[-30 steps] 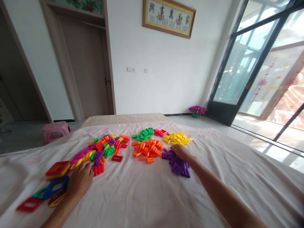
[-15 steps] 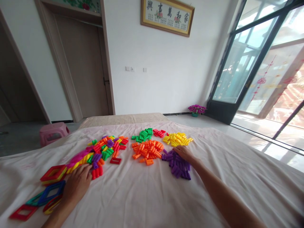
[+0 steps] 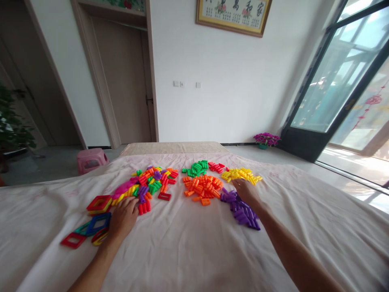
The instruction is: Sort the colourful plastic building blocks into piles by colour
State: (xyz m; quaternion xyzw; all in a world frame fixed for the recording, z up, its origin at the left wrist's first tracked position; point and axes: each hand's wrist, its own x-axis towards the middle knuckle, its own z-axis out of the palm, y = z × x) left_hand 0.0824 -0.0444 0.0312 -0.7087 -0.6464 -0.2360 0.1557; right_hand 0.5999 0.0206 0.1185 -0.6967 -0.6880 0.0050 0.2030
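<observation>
My left hand (image 3: 124, 213) rests on the cloth with its fingers stretched out and apart, holding nothing that I can see. Its fingertips are beside a mixed pile of coloured plastic building blocks (image 3: 155, 184). My right hand (image 3: 246, 191) lies over the gap between the yellow blocks (image 3: 243, 175) and the purple blocks (image 3: 244, 213). Its fingers look loosely extended to the left, with their undersides hidden; no block shows in them. Left of it are orange blocks (image 3: 202, 186), with green blocks (image 3: 196, 168) and red blocks (image 3: 216, 166) behind.
A pale cloth (image 3: 179, 247) covers the surface. Near my left wrist lie square frame tiles: a red one (image 3: 73, 240), a blue one (image 3: 99, 224) and a stack (image 3: 99, 204). A pink stool (image 3: 91, 160) stands beyond the left edge, and potted flowers (image 3: 266, 140) sit on the floor behind.
My right hand has shifted from the purple blocks toward the yellow ones. My left hand stays by the mixed pile. The view has turned left, so everything appears further right.
</observation>
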